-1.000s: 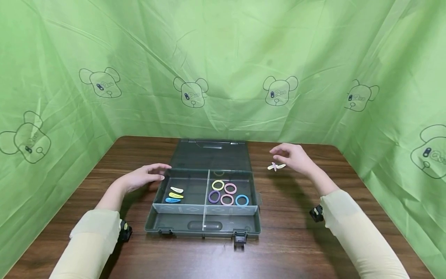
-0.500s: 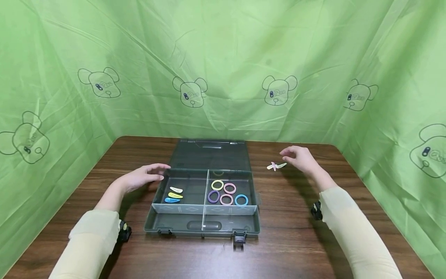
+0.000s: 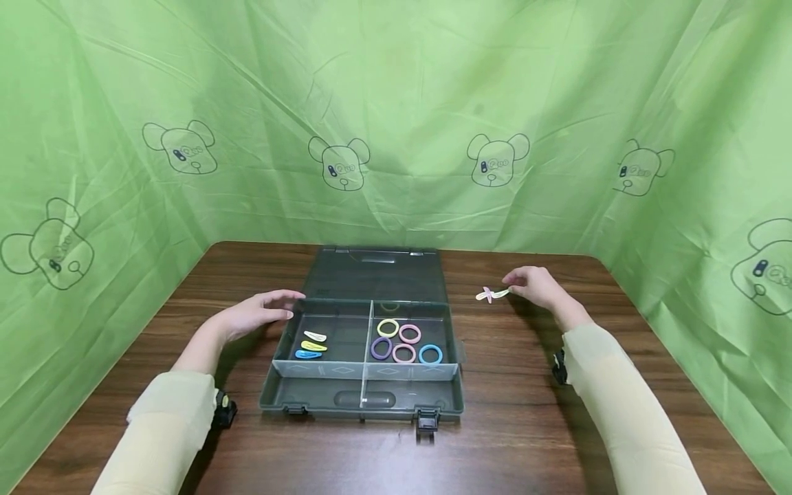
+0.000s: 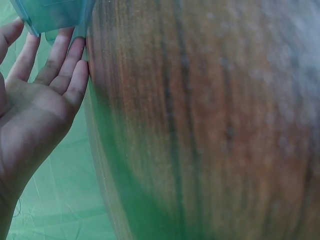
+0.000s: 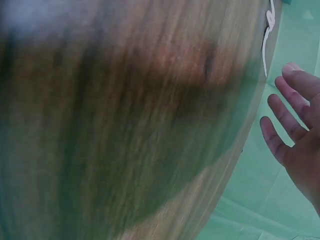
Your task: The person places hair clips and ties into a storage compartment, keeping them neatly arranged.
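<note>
A dark translucent divided box (image 3: pixel 361 399) lies with its lid (image 3: pixel 377 278) folded back. My left hand (image 3: pixel 252 315) rests at its left wall, fingertips touching the rim, fingers fairly straight in the left wrist view. In the box's left compartment are a white snap clip (image 3: pixel 315 336), a yellow snap clip (image 3: pixel 313 346) and a blue snap clip (image 3: pixel 309 355). The right compartment holds several hair ties (image 3: pixel 381 348). My right hand (image 3: pixel 537 287) hovers by the right end of a small pile of pale and pink hair clips (image 3: pixel 489 295); the right wrist view shows a slight gap between fingers and clip.
Two shallow front compartments (image 3: pixel 315 393) of the box lie nearest me. A latch (image 3: pixel 427 421) sticks out from its front edge. The brown wooden table (image 3: pixel 513 426) is enclosed by green cloth (image 3: pixel 421 206) at the back and sides.
My right hand has moved right and down, from above the clip pile to its right end. The left hand stays at the box's left wall.
</note>
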Demonstrator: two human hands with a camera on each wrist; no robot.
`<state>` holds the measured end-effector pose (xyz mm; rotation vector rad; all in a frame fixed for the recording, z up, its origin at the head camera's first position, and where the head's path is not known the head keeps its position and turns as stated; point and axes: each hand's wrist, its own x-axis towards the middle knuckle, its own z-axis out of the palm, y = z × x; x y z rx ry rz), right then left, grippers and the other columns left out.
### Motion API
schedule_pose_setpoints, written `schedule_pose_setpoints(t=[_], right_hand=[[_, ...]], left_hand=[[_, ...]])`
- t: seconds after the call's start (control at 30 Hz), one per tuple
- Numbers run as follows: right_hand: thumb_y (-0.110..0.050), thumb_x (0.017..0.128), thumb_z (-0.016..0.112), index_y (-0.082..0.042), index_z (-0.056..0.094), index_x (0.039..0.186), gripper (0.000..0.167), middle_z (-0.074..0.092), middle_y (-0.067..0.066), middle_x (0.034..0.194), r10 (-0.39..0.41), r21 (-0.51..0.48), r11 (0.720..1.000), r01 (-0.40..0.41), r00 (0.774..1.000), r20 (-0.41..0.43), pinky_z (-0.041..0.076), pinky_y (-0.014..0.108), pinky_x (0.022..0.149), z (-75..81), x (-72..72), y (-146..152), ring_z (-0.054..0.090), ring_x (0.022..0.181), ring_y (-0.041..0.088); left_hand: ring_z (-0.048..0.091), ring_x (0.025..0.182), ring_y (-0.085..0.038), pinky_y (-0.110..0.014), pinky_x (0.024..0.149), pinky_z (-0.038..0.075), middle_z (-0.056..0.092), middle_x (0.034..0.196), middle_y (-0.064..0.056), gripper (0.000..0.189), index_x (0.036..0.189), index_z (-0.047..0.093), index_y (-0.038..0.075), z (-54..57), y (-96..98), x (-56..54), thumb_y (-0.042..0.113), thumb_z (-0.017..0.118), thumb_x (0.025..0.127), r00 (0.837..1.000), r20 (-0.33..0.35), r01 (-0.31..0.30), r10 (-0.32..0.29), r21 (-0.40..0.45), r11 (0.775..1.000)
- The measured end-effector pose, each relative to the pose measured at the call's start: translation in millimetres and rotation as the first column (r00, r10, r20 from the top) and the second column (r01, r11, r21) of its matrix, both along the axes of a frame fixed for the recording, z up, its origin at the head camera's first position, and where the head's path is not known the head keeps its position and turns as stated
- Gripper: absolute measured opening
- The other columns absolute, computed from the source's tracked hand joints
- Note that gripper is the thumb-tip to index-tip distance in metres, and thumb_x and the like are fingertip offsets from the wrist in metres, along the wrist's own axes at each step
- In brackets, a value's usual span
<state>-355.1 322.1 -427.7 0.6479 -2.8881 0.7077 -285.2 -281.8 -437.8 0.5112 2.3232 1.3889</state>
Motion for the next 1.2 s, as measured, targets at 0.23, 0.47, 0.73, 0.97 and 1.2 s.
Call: schedule_pose_setpoints(t=[0.23,0.47,0.73,0.97,1.2], right_hand=[[-0.005,0.082,0.068,0.001,0.070,0.097,0.016,0.071,0.014,0.090,-0.045,0.064,0.997,0.042,0.998,0.043,0.045,0.047,0.083,-0.7,-3.9,0.0,0.064,0.088,0.031],[-0.007,0.081,0.070,0.000,0.072,0.093,0.014,0.072,0.012,0.090,-0.064,0.089,0.994,0.058,0.996,0.063,0.044,0.045,0.082,-5.0,-5.6,-1.2,0.063,0.087,0.028],[-0.007,0.079,0.072,-0.002,0.071,0.085,0.008,0.071,0.008,0.081,-0.067,0.067,0.996,0.063,0.996,0.064,0.043,0.041,0.077,-9.1,-7.1,-1.3,0.059,0.077,0.020],[-0.008,0.080,0.071,-0.005,0.069,0.080,0.004,0.069,0.004,0.076,-0.075,0.076,0.995,0.069,0.995,0.070,0.042,0.037,0.075,-9.4,-5.7,-2.4,0.055,0.073,0.017],[-0.007,0.080,0.071,-0.003,0.069,0.087,0.008,0.070,0.007,0.081,-0.085,0.066,0.995,0.079,0.992,0.090,0.042,0.035,0.072,-8.9,-4.1,-3.6,0.055,0.072,0.015]], left_hand=[[0.037,0.130,-0.033,-0.029,0.100,0.036,0.039,0.144,-0.017,0.051,0.140,0.044,0.013,1.8,0.3,1.0,0.026,0.060,0.093,1.000,0.013,0.001,-0.001,-0.008,1.000],[0.037,0.130,-0.033,-0.025,0.097,0.036,0.041,0.142,-0.018,0.050,0.139,0.044,0.013,1.5,0.1,1.4,0.025,0.060,0.093,1.000,0.013,-0.001,0.001,-0.001,1.000],[0.036,0.130,-0.033,-0.030,0.100,0.035,0.041,0.143,-0.016,0.051,0.139,0.045,0.014,0.8,-0.1,0.9,0.027,0.061,0.093,1.000,0.007,0.002,-0.002,-0.004,1.000],[0.036,0.129,-0.033,-0.024,0.096,0.037,0.041,0.142,-0.017,0.051,0.139,0.044,0.013,0.2,-0.3,1.4,0.025,0.061,0.092,1.000,0.006,0.004,-0.004,0.009,1.000],[0.035,0.130,-0.033,-0.027,0.099,0.036,0.040,0.143,-0.016,0.051,0.139,0.044,0.013,2.3,0.1,2.1,0.025,0.060,0.093,1.000,-0.003,0.015,-0.015,0.008,1.000]])
